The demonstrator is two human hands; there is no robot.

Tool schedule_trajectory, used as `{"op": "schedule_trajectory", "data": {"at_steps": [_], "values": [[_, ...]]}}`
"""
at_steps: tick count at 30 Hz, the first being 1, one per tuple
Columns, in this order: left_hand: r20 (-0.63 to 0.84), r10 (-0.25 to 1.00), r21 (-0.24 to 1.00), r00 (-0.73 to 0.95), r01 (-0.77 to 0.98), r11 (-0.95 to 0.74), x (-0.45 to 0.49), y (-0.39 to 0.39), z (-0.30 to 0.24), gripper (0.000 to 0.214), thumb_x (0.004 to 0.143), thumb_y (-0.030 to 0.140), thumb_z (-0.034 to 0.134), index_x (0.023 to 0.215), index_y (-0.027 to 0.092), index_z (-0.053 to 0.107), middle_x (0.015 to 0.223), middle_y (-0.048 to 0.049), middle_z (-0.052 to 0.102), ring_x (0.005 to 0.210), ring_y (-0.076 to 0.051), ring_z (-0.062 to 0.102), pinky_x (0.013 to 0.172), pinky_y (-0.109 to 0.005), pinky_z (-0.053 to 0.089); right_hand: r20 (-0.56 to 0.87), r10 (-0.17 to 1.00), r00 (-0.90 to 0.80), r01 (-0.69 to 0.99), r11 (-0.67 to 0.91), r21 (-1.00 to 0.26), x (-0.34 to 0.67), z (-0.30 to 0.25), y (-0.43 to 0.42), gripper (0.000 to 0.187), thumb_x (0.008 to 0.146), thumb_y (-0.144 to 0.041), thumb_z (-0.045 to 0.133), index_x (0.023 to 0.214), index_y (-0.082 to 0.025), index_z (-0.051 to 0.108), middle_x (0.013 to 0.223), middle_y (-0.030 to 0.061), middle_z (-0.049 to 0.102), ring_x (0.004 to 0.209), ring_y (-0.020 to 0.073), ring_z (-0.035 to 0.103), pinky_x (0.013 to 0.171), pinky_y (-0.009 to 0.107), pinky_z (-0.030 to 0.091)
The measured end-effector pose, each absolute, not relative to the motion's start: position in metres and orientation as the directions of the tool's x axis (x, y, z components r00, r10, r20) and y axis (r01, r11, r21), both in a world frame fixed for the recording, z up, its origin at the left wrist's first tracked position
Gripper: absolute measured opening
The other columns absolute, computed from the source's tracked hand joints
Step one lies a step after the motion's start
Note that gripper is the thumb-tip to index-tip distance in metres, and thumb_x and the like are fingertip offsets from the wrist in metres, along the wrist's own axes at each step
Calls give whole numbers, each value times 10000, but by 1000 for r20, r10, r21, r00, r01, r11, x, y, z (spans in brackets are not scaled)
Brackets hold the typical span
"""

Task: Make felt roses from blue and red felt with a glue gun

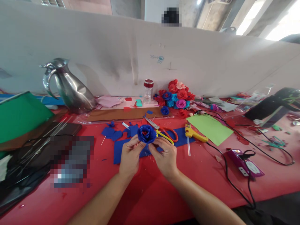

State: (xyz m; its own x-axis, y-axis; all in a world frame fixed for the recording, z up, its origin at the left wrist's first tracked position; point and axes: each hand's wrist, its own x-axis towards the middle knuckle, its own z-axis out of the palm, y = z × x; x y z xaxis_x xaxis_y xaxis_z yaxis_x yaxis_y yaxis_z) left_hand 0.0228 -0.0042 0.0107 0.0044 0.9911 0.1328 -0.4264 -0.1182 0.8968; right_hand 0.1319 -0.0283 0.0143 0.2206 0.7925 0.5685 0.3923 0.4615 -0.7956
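Red cloth covered the desk, which ran up to a white partition wall at the back. Nearest the camera, two bare forearms reached in from the bottom edge. The left hand and the right hand met just above the desk, each pinching with thumb and fingertips the underside of a blue felt rose. The rose sat between the two hands, its open face turned up and toward the camera, a speck of red showing at its centre; it was round, with no clear long axis. Under and behind the hands lay blue felt scraps spread flat on the cloth. Just beyond the rose lay scissors with red and yellow handles, and to their right a yellow glue gun beside a green sheet. Further right a purple device lay with black cables trailing off. To the left sat a steel jug and a green board. Against the partition stood a small jar with a red lid and a heap of finished roses in red, blue and pink.
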Motion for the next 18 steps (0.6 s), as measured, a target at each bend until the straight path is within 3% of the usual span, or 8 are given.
{"op": "schedule_trajectory", "data": {"at_steps": [11, 18], "values": [[89, 994, 875, 65, -482, -46, 24, -6, 15, 107, 584, 287, 817, 592, 223, 732, 553, 12, 629, 778, -191, 617, 866, -361, 470, 597, 773, 216, 400, 487, -776, 131, 15, -31, 134, 791, -148, 590, 729, -201, 696, 708, 23, 689, 591, 125, 615, 541, 225, 518], [90, 989, 851, 118, -524, -15, 24, -7, 18, 149, 578, 217, 818, 719, 223, 769, 687, -12, 688, 889, -200, 624, 883, -327, 460, 594, 773, 223, 408, 480, -777, 131, 12, -30, 138, 800, -176, 584, 719, -197, 694, 680, 21, 673, 573, 120, 604, 526, 219, 508]]}}
